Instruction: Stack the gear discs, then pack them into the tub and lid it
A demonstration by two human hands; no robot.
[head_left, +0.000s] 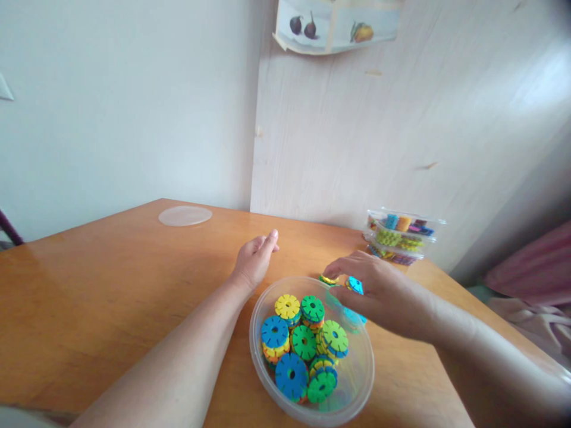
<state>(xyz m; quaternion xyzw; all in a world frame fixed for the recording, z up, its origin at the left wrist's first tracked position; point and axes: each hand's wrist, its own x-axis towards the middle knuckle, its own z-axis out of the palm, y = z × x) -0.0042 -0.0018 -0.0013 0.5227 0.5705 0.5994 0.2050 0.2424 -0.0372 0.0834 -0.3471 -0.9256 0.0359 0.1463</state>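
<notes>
A clear plastic bowl (362,380) stands on the wooden table (111,297), with several stacks of notched discs (306,345) in blue, green, yellow and orange inside. My right hand (383,294) hovers over the bowl's far rim, fingers curled round a blue disc (355,285); a yellow-green disc (329,279) lies just under its fingertips on the table. My left hand (255,258) rests flat on the table left of the bowl, fingers together and stretched out, holding nothing.
A stack of clear lidded boxes (404,236) with coloured pieces stands at the back right against the pale wood panel. A round clear lid (185,215) lies at the table's far edge. Pink cloth (530,267) lies beyond the table's right side.
</notes>
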